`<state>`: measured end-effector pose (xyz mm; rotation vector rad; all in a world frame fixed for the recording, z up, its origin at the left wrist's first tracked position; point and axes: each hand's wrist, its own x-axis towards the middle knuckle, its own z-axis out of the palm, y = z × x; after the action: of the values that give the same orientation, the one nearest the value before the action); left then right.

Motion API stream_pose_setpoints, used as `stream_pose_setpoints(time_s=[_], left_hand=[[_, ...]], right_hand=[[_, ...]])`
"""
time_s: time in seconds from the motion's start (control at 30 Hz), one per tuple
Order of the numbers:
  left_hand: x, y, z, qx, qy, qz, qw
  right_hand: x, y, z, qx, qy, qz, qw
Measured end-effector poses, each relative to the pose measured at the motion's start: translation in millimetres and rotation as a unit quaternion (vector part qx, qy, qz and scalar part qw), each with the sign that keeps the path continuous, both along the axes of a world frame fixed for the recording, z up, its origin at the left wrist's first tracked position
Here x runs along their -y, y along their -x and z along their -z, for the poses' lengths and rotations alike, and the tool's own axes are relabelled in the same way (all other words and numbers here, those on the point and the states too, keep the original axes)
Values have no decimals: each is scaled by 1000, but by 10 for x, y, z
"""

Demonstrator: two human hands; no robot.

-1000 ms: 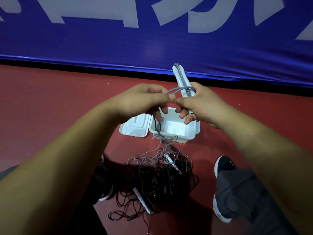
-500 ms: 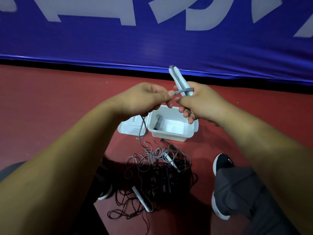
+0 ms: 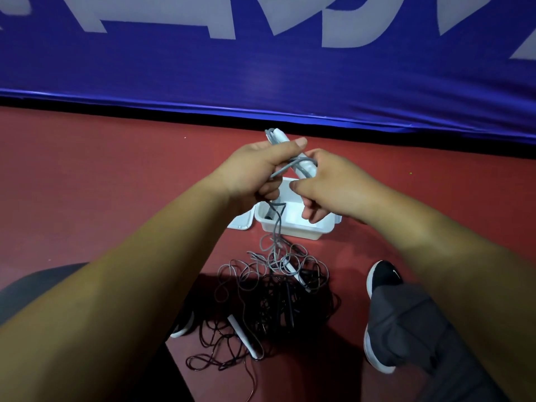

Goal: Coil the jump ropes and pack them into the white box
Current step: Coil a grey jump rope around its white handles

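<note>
Our left hand (image 3: pixel 252 169) has swung farther, gripping the rope (image 3: pixel 293 163) around the handles (image 3: pixel 280 137) clamped in our right hand (image 3: pixel 333 184); mid-coil, we'd wrap again.

Bare forearms (image 3: pixel 139 274), dark grey trousers (image 3: pixel 412 323), black trainers (image 3: pixel 383 275) with white soles and small white logo.
</note>
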<state>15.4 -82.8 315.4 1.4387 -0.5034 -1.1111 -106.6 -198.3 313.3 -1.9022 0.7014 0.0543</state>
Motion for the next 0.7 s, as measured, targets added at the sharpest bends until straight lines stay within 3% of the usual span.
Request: stream_pose_setpoints(time_s=[0.3,0.53,0.7], left_hand=[[61,-48,39,-56,30,-65,996],[53,-28,45,-75,33,-76,994],[48,-23,13,-65,38,-58,995]], right_hand=[[92,3,-49,26,-85,3,996],[78,53,-73,39,-35,-25,998],[137,3,-13,29,28,22,999]])
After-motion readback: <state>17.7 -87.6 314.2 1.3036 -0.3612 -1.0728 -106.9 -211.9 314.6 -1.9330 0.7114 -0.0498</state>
